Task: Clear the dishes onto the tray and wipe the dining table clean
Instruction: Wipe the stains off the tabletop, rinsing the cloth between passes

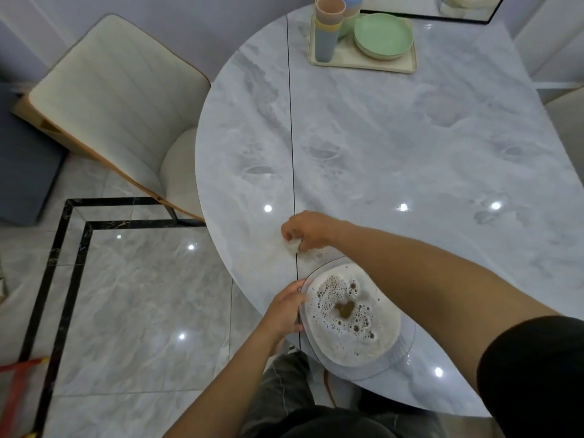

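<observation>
At near table edge (410, 137): right hand (308, 232) pinches white cloth (294, 245) on tabletop; left hand (286, 311) grips rim of foamy-water bowl (406, 346). Dishes sit stacked on far tray (363, 68). Risk: wiping arm nudges bowl, suds slop onto floor.

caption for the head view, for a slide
The right hand grips a cloth on the marble table; left hand holds a bowl of foamy water.

Left hand (286, 311), right hand (308, 230), both curled
</observation>
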Demonstrator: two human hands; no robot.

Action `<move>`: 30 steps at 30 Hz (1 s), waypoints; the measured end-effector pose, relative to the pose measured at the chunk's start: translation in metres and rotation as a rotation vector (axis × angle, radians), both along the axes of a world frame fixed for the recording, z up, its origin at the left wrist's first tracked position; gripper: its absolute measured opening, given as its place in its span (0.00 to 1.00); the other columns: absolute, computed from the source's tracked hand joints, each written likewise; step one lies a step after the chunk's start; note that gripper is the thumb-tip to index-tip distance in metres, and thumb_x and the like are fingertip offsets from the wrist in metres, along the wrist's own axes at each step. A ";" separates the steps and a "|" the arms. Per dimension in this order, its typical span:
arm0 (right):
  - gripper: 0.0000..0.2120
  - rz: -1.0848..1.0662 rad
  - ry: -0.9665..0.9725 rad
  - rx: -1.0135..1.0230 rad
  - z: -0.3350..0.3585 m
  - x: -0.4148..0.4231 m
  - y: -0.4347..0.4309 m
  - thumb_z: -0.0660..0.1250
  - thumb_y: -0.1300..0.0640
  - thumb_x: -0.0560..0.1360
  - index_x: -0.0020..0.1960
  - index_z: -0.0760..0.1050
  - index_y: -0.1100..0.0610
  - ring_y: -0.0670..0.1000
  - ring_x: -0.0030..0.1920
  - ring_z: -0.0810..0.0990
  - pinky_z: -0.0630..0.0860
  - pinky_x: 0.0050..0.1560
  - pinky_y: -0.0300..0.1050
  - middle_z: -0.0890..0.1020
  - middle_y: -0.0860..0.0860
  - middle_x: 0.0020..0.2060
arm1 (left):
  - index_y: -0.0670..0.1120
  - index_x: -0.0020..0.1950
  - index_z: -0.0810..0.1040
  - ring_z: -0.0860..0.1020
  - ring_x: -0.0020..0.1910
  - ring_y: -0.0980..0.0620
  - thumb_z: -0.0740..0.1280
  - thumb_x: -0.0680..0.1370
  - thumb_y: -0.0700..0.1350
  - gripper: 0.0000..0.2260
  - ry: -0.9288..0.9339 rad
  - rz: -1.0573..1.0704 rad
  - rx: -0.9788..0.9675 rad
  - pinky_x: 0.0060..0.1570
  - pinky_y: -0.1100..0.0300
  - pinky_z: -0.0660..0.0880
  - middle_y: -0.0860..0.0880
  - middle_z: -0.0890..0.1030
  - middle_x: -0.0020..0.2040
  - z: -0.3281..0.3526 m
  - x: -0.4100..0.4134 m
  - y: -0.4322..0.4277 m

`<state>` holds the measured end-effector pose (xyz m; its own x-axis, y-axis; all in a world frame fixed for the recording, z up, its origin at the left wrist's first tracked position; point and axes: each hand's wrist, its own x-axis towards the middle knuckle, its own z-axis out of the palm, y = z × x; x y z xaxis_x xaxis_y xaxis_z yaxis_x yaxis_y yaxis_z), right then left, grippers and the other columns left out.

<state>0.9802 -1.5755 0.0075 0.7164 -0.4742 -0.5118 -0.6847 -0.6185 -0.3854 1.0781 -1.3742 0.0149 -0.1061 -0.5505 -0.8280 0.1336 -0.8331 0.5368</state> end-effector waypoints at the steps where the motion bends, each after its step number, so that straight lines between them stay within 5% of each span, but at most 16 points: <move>1: 0.16 -0.062 0.009 0.021 0.001 -0.013 -0.005 0.73 0.64 0.70 0.55 0.77 0.51 0.50 0.50 0.73 0.72 0.46 0.45 0.76 0.45 0.49 | 0.62 0.64 0.81 0.84 0.60 0.48 0.63 0.83 0.47 0.14 -0.007 0.002 -0.006 0.52 0.50 0.85 0.52 0.86 0.59 0.001 0.001 0.000; 11: 0.21 -0.638 0.094 0.015 0.007 -0.202 0.019 0.68 0.68 0.68 0.54 0.76 0.47 0.55 0.51 0.76 0.75 0.50 0.49 0.75 0.47 0.49 | 0.65 0.64 0.81 0.81 0.63 0.51 0.66 0.77 0.68 0.17 -0.050 -0.054 -0.112 0.55 0.47 0.84 0.56 0.83 0.63 -0.001 -0.004 -0.004; 18: 0.17 -0.991 0.054 -0.062 -0.004 -0.262 0.104 0.74 0.63 0.71 0.58 0.77 0.55 0.58 0.49 0.77 0.68 0.45 0.46 0.74 0.53 0.46 | 0.68 0.66 0.78 0.79 0.64 0.52 0.64 0.83 0.62 0.12 -0.069 -0.051 -0.152 0.49 0.52 0.84 0.58 0.81 0.66 0.004 -0.007 -0.003; 25: 0.13 -1.231 0.061 -0.071 -0.005 -0.272 0.177 0.74 0.59 0.70 0.51 0.74 0.51 0.58 0.42 0.78 0.75 0.39 0.47 0.79 0.56 0.42 | 0.64 0.69 0.78 0.82 0.63 0.50 0.65 0.83 0.60 0.15 -0.035 -0.023 -0.141 0.56 0.42 0.83 0.56 0.83 0.65 0.000 -0.007 -0.002; 30: 0.15 -1.311 0.042 -0.120 -0.013 -0.261 0.217 0.75 0.57 0.71 0.54 0.75 0.51 0.56 0.39 0.77 0.63 0.32 0.40 0.78 0.57 0.43 | 0.66 0.63 0.79 0.82 0.64 0.48 0.62 0.85 0.57 0.09 -0.008 -0.020 -0.123 0.61 0.37 0.80 0.54 0.83 0.65 -0.003 -0.007 0.001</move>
<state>0.7191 -1.3581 -0.0059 -0.3218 -0.8443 -0.4285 -0.8090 0.4803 -0.3388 1.0713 -1.3731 0.0117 -0.1116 -0.6460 -0.7551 0.1131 -0.7632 0.6362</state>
